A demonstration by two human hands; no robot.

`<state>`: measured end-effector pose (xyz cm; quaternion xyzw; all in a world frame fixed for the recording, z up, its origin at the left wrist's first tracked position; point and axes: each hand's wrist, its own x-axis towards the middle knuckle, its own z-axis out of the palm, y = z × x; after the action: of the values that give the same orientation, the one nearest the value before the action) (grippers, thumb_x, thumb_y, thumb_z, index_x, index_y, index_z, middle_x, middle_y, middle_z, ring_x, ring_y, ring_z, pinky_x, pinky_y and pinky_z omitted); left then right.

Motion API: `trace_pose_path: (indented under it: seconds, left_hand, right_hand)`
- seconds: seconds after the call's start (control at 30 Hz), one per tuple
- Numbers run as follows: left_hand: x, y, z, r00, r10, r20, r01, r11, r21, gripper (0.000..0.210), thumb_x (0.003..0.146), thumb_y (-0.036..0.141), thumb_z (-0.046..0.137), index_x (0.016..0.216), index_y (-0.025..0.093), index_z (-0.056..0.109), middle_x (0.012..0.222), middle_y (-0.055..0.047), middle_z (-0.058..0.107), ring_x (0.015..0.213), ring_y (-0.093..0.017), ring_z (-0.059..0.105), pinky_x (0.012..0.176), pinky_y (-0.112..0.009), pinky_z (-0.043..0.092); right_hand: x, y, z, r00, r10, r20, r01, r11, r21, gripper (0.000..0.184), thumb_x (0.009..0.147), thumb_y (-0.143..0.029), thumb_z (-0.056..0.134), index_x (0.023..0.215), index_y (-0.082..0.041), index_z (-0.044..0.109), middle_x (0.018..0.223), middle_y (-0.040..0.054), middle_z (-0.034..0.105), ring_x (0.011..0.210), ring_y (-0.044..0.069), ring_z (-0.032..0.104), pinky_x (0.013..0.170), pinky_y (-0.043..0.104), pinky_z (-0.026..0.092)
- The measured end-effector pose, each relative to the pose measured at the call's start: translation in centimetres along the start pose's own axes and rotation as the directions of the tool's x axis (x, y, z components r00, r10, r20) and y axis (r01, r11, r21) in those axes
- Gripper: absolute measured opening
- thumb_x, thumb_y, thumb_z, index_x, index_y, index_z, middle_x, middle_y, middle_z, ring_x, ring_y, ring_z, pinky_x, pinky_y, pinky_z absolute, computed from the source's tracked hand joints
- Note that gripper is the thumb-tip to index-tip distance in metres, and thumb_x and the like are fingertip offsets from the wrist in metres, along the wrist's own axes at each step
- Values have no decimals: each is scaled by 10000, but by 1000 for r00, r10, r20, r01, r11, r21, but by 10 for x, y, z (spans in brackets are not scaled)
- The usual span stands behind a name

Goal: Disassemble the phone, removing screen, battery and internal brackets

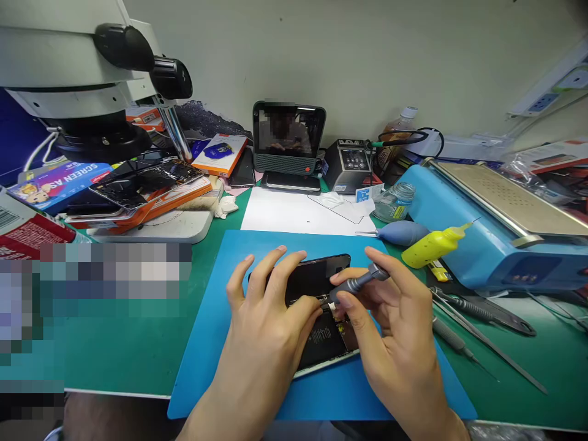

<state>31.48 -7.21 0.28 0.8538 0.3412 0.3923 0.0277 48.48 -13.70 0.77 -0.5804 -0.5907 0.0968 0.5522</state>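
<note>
Opened phone (pixel 342 350) lying on blue mat (pixel 220 269), partly hidden. Right hand (pixel 397 318): fingers holding tilted screwdriver (pixel 358 283), tip pointing into phone. Left hand (pixel 266 327): fingers bunching near tip; cannot tell if pinching anything. Risks: tip slipping under slanting pressure, scratching parts or piercing battery (pixel 316 338); left hand nudging phone, spoiling aim, jarring screen (pixel 315 275).

A yellow bottle (pixel 432 247) lies beside a blue bulb (pixel 403 233), near a glass jar (pixel 394 203).
</note>
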Motion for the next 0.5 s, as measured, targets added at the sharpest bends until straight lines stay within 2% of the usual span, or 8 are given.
trace_pose_path:
  seconds: [0.1,0.17,0.23,0.33,0.5]
  left_hand:
    - [0,0,-1,1000,3,7,-3,1000,11,202,1134,279,673,958,267,774,1524,-91,717,1542,-312,551,1319,-569,259]
    - [1,1,-1,1000,-6,17,6,1000,20,207,1140,264,651,962,257,757,1514,-93,719,1541,-310,553,1325,-563,260]
    - [0,2,-2,999,-15,30,15,999,29,200,1142,247,638,977,255,752,1531,-94,708,1553,-313,542,1330,-569,260]
    - [0,2,-3,999,-24,40,22,999,31,189,1144,235,623,1010,255,756,1562,-99,687,1571,-322,522,1329,-584,262]
    - [1,2,-3,999,-22,32,22,999,29,198,1137,195,612,1010,239,756,1548,-124,695,1546,-334,544,1317,-595,272]
  right_hand:
    - [2,1,0,998,-15,-57,14,1000,-19,613,1083,-180,689,1627,-376,483,1201,43,767,1024,191,806,773,307,717]
    - [4,3,0,989,-51,-141,34,992,-122,616,1075,-177,700,1627,-343,484,1185,49,763,1010,201,805,805,336,718]
    - [6,4,-1,979,-113,-172,65,963,-260,618,1070,-178,708,1632,-315,492,1242,71,760,1019,213,802,872,375,718]
    - [7,5,-1,981,-152,-118,101,928,-357,628,1075,-184,703,1653,-300,484,1338,94,757,1048,220,808,899,378,720]
    - [5,5,0,991,-107,-86,72,939,-337,614,1095,-192,675,1663,-303,469,1340,93,764,1068,224,819,889,375,729]
